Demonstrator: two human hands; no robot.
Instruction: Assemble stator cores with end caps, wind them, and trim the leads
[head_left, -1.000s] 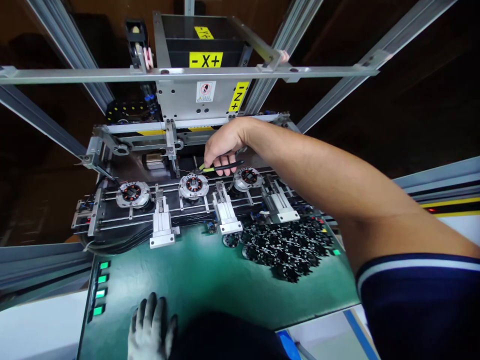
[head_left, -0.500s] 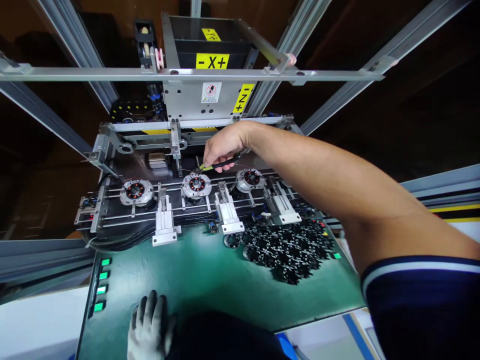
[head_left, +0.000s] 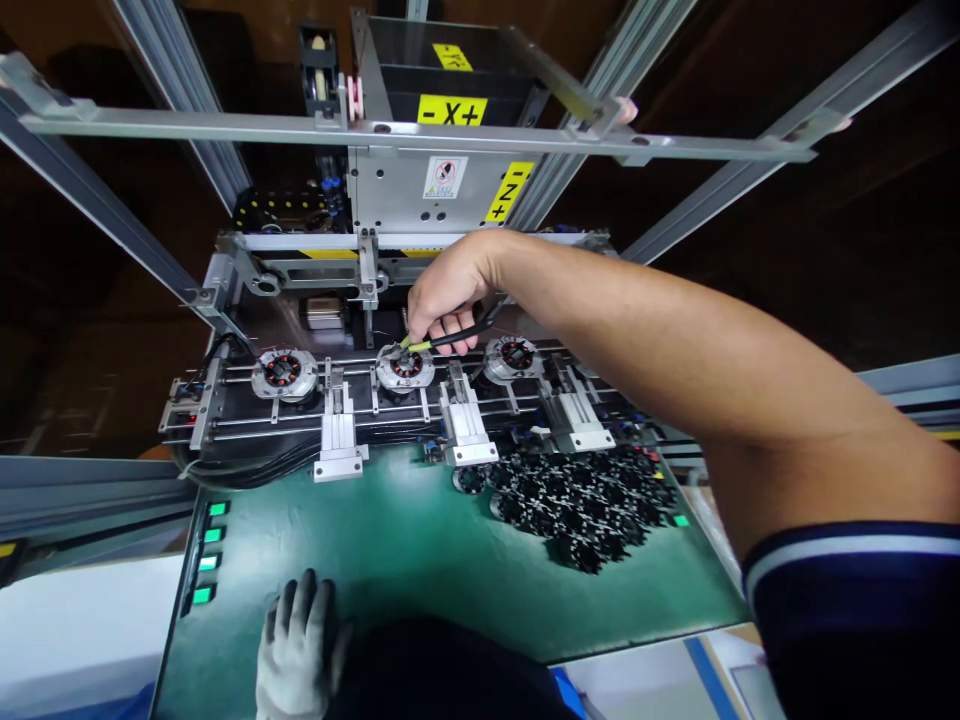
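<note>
My bare right hand (head_left: 450, 300) is closed round wire cutters (head_left: 469, 333) with yellow-green and black handles. Their jaws, small and partly hidden, point down at the rim of the middle stator (head_left: 406, 368), which shows copper windings in a pale round holder. One wound stator (head_left: 283, 374) sits in a holder to the left, and another wound stator (head_left: 514, 355) in one to the right, below my wrist. My left hand (head_left: 296, 640), in a grey-white glove, lies flat on the green mat (head_left: 390, 540) with its fingers stretched out and holds nothing.
Several black stator cores (head_left: 585, 500) are heaped on the mat's right side. Green-lit buttons (head_left: 208, 563) line its left edge. White clamp blocks (head_left: 339, 440) stand before the holders. A metal bar (head_left: 247, 127) crosses above my right hand, in front of the machine head (head_left: 405, 190).
The view has shifted slightly, so the machine appears further right. The cutters' jaws have come down closer onto the middle stator's rim. My left hand stays on the mat.
</note>
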